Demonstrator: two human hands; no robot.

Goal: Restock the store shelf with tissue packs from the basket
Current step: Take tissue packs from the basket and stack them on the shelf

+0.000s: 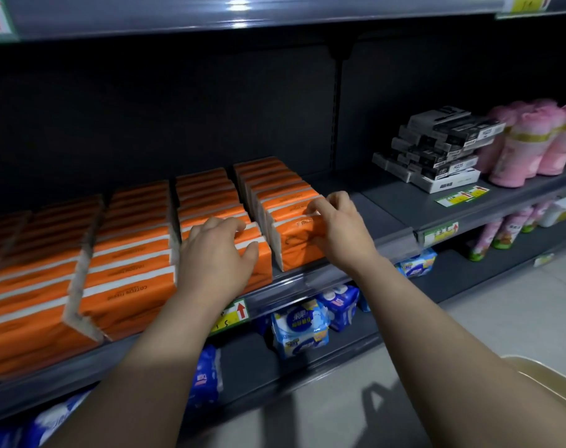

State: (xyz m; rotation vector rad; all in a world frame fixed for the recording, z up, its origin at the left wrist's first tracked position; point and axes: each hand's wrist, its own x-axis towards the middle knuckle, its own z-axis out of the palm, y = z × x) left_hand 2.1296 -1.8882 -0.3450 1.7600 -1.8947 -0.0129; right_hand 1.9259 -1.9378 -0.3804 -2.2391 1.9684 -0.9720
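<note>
Nearest, at the lower right, only a corner of the cream basket shows; its contents are out of view, so the remaining stock cannot be told. Below the working level, blue packs sit on a lower shelf. On the shelf itself, orange tissue packs stand on edge in about five rows running front to back, each row filled up to the front lip. The left hand rests relaxed on the front of the second row from the right, fingers loosely spread and clasping nothing. The right hand pinches the top right corner of the front pack in the rightmost row, which stands at the lip. Judgement: restocking is far along, and the step in hand appears to be seating or squaring the last-placed pack. A bare stretch of shelf lies beside that row, before the black-and-white boxes and pink rolls farther right.
</note>
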